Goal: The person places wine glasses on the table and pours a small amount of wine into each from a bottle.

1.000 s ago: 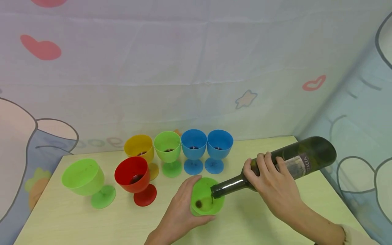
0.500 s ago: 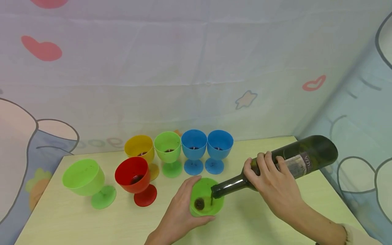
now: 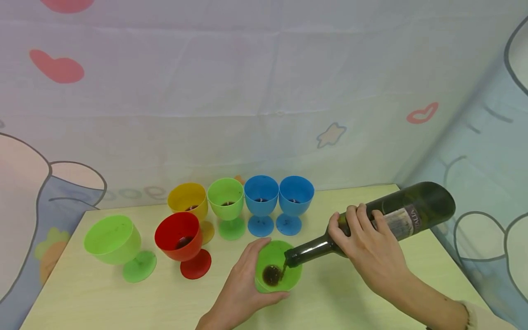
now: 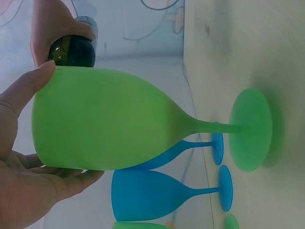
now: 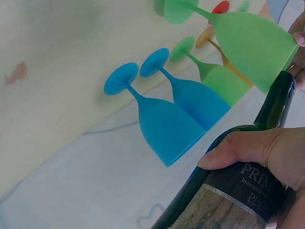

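My left hand (image 3: 241, 291) holds a green plastic goblet (image 4: 109, 119) round its bowl, thumb on one side and fingers on the other. The goblet is upright, its foot at the tabletop. My right hand (image 3: 371, 259) grips a dark green wine bottle (image 3: 431, 206) round its body near the shoulder. Tilted down to the left, the bottle has its mouth over the goblet's right rim. A thin stream of dark liquid runs from it into a small dark pool (image 3: 271, 275) at the bottom of the bowl. The right wrist view shows the bottle's label (image 5: 228, 205).
Behind stand two blue goblets (image 3: 261, 195), another green goblet (image 3: 226, 197) and a yellow goblet (image 3: 198, 192), with dark liquid inside. A red goblet (image 3: 177, 233) stands left of my left hand. Farther left is a green goblet (image 3: 113, 238). A printed cloth (image 3: 206, 91) hangs behind the table (image 3: 103, 298).
The dark pool in the held green goblet has grown from a small spot. The stream from the bottle continues; both hands have stayed nearly in place.
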